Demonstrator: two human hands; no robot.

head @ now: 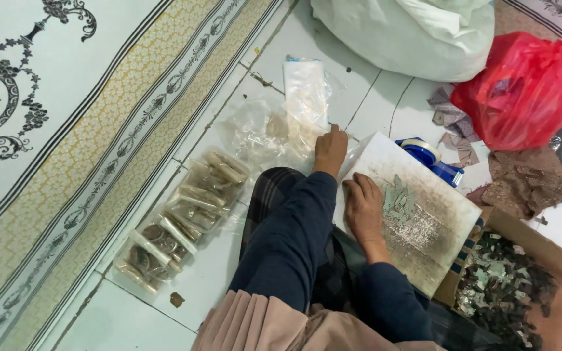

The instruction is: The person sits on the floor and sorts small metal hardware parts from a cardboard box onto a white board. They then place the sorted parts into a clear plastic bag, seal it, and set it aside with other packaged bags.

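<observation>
Head view, looking down at my lap and the tiled floor (131, 322). My left hand (330, 151) reaches out toward 12 o'clock, knuckles up, fingers curled together on the edge of a heap of clear plastic bags (261, 133); I cannot tell if it pinches one. My right hand (363, 209) lies palm down, fingers pressed together, on the left part of a dirty white board (424, 221) that rests tilted across my knee. Small grey-green pieces (399, 200) sit on the board just beside my right fingers, at 3 o'clock from them.

At 9 o'clock from my left arm, a row of filled clear packets (183, 214) lies on the floor, running diagonally toward 7 o'clock. A patterned carpet (53, 130) covers the floor farther toward 9 o'clock. At 1 o'clock from the board, a blue tape dispenser (430, 159) touches its far edge. A red plastic bag (528, 91) sits at 2 o'clock, a big white sack (411, 32) at 12 o'clock. A cardboard box (508, 286) of mixed scraps is at 4 o'clock, touching the board.
</observation>
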